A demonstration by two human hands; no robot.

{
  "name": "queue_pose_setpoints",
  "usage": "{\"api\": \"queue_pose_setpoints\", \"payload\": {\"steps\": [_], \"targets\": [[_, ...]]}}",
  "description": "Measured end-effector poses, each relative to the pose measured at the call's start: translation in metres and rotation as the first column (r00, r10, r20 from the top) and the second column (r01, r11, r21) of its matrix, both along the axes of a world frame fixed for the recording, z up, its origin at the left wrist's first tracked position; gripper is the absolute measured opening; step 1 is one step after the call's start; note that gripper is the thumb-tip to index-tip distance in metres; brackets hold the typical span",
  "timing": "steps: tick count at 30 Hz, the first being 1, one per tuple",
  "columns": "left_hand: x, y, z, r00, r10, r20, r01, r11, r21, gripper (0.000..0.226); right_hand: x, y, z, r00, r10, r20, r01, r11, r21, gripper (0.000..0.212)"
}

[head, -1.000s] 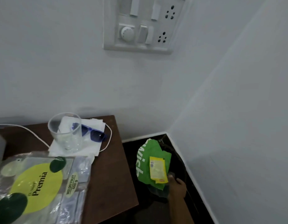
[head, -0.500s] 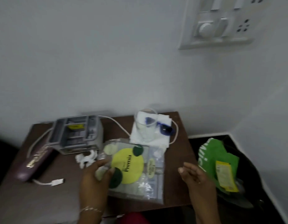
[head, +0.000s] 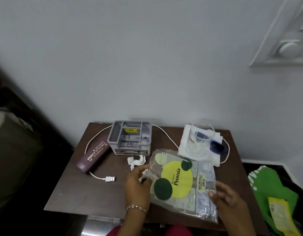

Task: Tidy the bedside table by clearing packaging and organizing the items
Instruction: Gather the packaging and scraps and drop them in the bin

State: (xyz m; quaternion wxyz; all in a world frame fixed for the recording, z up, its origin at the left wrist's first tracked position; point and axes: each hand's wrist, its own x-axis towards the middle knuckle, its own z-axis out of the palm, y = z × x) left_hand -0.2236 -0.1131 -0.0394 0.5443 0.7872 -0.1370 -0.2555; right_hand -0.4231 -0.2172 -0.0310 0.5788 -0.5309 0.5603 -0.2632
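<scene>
A clear empty dry-fruit packet (head: 183, 181) with a yellow and green label lies on the brown bedside table (head: 82, 189). My left hand (head: 137, 186) pinches its left edge. At the packet's lower right edge rests my right hand (head: 227, 200), fingers curled on the plastic. A crumpled white tissue (head: 136, 161) lies just above my left hand. Behind stand a grey plastic organizer (head: 130, 137), a maroon spectacle case (head: 94, 155) and a clear glass (head: 199, 139) on white paper napkins (head: 188, 145), with blue sunglasses (head: 215, 145) beside the glass.
A white USB cable (head: 106, 178) loops behind the organizer to the table's front left. On the dark floor at the right sits a bag holding a green wrapper (head: 273, 189) and a yellow sachet (head: 280, 213). A switchboard (head: 287, 45) is on the wall.
My right hand left the wrappers in the floor bag and came to the packet's right edge. My left hand took its left edge. The view swung left onto the table.
</scene>
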Motion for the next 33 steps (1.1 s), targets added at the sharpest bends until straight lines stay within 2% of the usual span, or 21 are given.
{"api": "queue_pose_setpoints", "payload": {"steps": [2, 4, 7, 8, 11, 14, 18, 22, 23, 26, 30, 33], "targets": [[0.001, 0.004, 0.008, 0.999, 0.005, -0.036, -0.006, 0.999, -0.033, 0.039, -0.002, 0.003, 0.006, 0.998, -0.006, 0.063, 0.004, 1.000, 0.029, 0.028], [0.002, 0.010, 0.014, 0.997, -0.006, -0.078, 0.003, 0.999, -0.045, 0.033, -0.004, 0.007, 0.011, 0.989, -0.004, 0.148, -0.006, 0.998, 0.066, 0.035], [0.000, 0.020, 0.014, 0.990, -0.060, -0.129, 0.059, 0.998, -0.011, 0.032, -0.010, 0.013, 0.021, 0.955, 0.023, 0.296, -0.067, 0.988, 0.139, 0.086], [-0.002, 0.023, 0.014, 0.988, -0.072, -0.135, 0.073, 0.997, 0.006, 0.031, -0.012, 0.014, 0.024, 0.939, 0.013, 0.344, -0.074, 0.983, 0.166, 0.097], [-0.009, 0.028, 0.018, 0.984, -0.107, -0.145, 0.110, 0.994, 0.012, 0.034, -0.022, 0.014, 0.037, 0.889, -0.024, 0.457, -0.090, 0.970, 0.225, 0.105], [-0.023, 0.018, 0.030, 0.966, -0.184, -0.181, 0.183, 0.983, -0.022, 0.028, -0.041, 0.010, 0.046, 0.861, -0.060, 0.506, -0.086, 0.962, 0.260, 0.108], [-0.043, -0.012, 0.041, 0.942, -0.270, -0.200, 0.258, 0.962, -0.086, 0.025, -0.079, -0.007, 0.056, 0.859, -0.135, 0.494, 0.019, 0.972, 0.233, 0.100], [-0.078, -0.059, 0.041, 0.925, -0.362, -0.114, 0.350, 0.930, -0.111, 0.023, -0.132, -0.030, 0.049, 0.878, -0.251, 0.408, 0.220, 0.968, 0.123, 0.089], [-0.092, -0.074, 0.041, 0.919, -0.384, -0.092, 0.375, 0.921, -0.108, 0.024, -0.146, -0.037, 0.047, 0.890, -0.288, 0.354, 0.283, 0.957, 0.069, 0.081], [-0.137, -0.122, 0.032, 0.890, -0.455, -0.018, 0.452, 0.889, -0.076, 0.024, -0.188, -0.058, 0.033, 0.876, -0.421, 0.234, 0.452, 0.887, -0.095, 0.028], [-0.192, -0.188, 0.012, 0.817, -0.566, 0.112, 0.569, 0.822, 0.001, 0.023, -0.229, -0.087, -0.001, 0.802, -0.590, 0.089, 0.592, 0.767, -0.248, 0.027], [-0.222, -0.228, -0.005, 0.751, -0.655, 0.084, 0.651, 0.756, 0.067, 0.024, -0.254, -0.116, -0.039, 0.752, -0.658, -0.036, 0.610, 0.716, -0.341, 0.026]]}}
